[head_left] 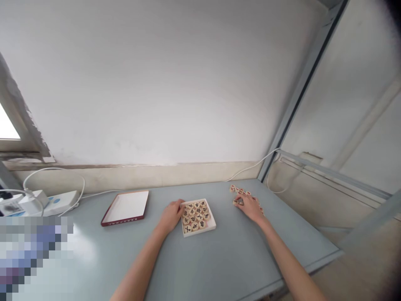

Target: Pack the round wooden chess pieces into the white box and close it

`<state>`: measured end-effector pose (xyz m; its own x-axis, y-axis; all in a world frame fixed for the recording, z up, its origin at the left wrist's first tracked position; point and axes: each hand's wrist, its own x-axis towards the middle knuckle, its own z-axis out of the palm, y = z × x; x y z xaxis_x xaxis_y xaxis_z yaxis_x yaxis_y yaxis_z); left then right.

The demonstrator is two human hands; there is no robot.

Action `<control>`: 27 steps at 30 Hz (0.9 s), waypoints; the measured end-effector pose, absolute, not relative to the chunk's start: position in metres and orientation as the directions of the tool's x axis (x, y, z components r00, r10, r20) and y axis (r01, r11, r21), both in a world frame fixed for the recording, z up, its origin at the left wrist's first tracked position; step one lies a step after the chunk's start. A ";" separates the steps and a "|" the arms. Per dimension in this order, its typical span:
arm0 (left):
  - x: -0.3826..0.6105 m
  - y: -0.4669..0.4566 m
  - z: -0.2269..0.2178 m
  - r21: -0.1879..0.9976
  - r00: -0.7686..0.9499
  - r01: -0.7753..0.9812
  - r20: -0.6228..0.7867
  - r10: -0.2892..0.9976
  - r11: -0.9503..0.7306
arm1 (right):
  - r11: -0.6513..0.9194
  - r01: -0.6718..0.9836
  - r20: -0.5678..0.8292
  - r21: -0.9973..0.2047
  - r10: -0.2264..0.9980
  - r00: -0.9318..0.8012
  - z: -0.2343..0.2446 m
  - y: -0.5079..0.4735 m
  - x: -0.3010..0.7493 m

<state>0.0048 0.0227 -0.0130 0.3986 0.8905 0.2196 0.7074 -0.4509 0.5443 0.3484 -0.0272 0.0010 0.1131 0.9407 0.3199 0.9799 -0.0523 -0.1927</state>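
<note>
A shallow white box (211,220) holds rows of round xiangqi pieces (194,218) with dark characters, with a gap at its front right corner. My left hand (172,215) grips the box at its left side, fingers curled over the back left corner. To the right of the box, my right hand (249,206) pinches a xiangqi piece (236,202) between thumb and fingers, low over the table. Several loose xiangqi pieces with red characters (240,191) lie behind and beside that hand, which partly covers them.
The dark red box lid (125,208), white inside, lies open side up on the grey table (200,267) at left. A white power strip (62,201) with cables stands farther left. A wall backs the table, and a metal frame post (272,154) rises at the right.
</note>
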 end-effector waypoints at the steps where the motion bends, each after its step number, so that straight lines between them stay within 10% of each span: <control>1: 0.005 0.022 -0.013 0.545 0.399 0.707 0.219 0.890 -0.451 | -0.039 0.975 0.302 -0.221 0.947 0.107 0.005 -0.028 0.342; 9: 0.007 0.019 -0.009 0.538 0.399 0.718 0.201 0.894 -0.441 | 0.260 0.817 0.241 -0.515 0.958 -0.153 0.040 -0.059 0.263; 27: 0.006 0.019 -0.008 0.528 0.399 0.726 0.201 0.895 -0.442 | 0.358 0.880 0.236 -0.312 0.927 -0.293 0.038 -0.083 0.232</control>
<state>0.0058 0.0190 -0.0078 0.3985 0.8948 0.2012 0.7255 -0.4418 0.5276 0.2316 -0.0828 0.0377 -0.2929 0.9266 0.2359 0.8802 0.3576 -0.3121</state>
